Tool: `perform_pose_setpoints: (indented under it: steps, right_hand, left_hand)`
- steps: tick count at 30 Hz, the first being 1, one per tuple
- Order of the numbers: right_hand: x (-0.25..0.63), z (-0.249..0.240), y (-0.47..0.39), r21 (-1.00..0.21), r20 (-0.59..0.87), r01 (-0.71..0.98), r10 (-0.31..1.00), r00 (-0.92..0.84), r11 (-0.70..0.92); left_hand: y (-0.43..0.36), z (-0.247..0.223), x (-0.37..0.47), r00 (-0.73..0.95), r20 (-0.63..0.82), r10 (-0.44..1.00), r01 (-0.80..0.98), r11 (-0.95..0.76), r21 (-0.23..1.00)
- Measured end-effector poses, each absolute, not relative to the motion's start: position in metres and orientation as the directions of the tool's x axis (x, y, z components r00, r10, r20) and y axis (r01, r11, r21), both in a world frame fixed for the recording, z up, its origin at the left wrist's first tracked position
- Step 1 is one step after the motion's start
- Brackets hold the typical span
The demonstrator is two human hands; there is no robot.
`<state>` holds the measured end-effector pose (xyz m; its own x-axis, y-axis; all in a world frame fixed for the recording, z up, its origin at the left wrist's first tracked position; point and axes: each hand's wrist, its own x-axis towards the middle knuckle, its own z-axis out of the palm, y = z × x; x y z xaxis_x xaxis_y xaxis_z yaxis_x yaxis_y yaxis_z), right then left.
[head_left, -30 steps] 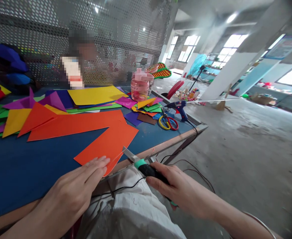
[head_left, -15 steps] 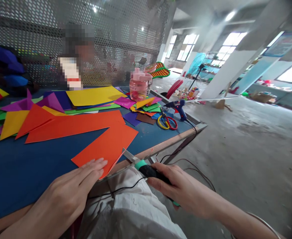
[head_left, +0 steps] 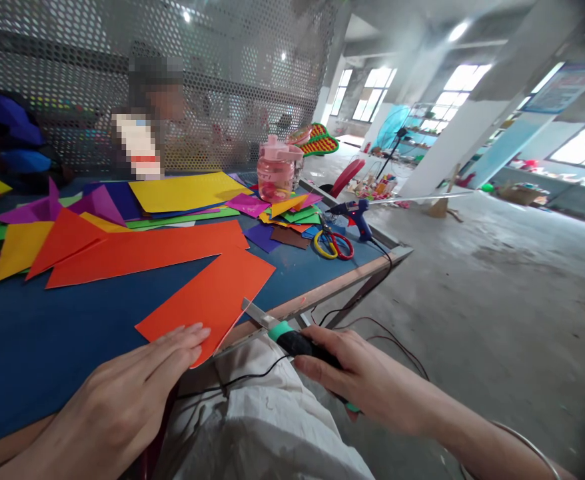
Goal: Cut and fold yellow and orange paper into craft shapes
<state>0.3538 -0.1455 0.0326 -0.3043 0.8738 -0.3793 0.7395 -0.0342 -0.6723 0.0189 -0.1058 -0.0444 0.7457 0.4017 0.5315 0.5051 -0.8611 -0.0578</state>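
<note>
My left hand [head_left: 137, 390] lies flat, fingers stretched, on the near end of a folded orange sheet of paper or card [head_left: 210, 293] at the table's front edge. My right hand [head_left: 345, 363] is wrapped round the black and green handle of a utility knife [head_left: 292, 340]. Its blade is extended and its tip meets the sheet's right-hand edge, where the layers lie together. A longer orange strip [head_left: 147, 250] sits just behind this sheet, with an orange triangular piece [head_left: 67, 243] over its left end.
Scissors [head_left: 333, 244], a blue glue gun [head_left: 356, 219], a pink bottle [head_left: 275, 170] and coloured scraps [head_left: 292, 235] occupy the table's right end. A yellow sheet [head_left: 187, 192] tops a stack at the back. A person [head_left: 140, 147] is beyond the table. Cables hang below its edge.
The folded orange sheet and my left hand have shifted slightly left and toward me. The knife stays at almost the same place against the sheet's edge.
</note>
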Motion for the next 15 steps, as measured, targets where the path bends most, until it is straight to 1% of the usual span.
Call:
perform_pose_setpoints:
  steps: [4,9,15]
  right_hand:
    - [0.353,0.033,-0.143,-0.683,-0.362,0.730,0.878,-0.314,-0.021]
    - [0.357,0.032,-0.145,-0.669,-0.385,0.743,0.872,-0.302,-0.037]
    - [0.355,0.031,-0.143,-0.660,-0.359,0.751,0.889,-0.285,-0.025]
  left_hand:
    - [-0.108,-0.046,0.018,0.742,0.547,0.387,0.490,-0.870,-0.049]
    - [-0.115,-0.047,0.020,0.684,0.545,0.485,0.550,-0.833,0.051]
    - [-0.118,-0.048,0.020,0.686,0.539,0.489,0.557,-0.829,0.045]
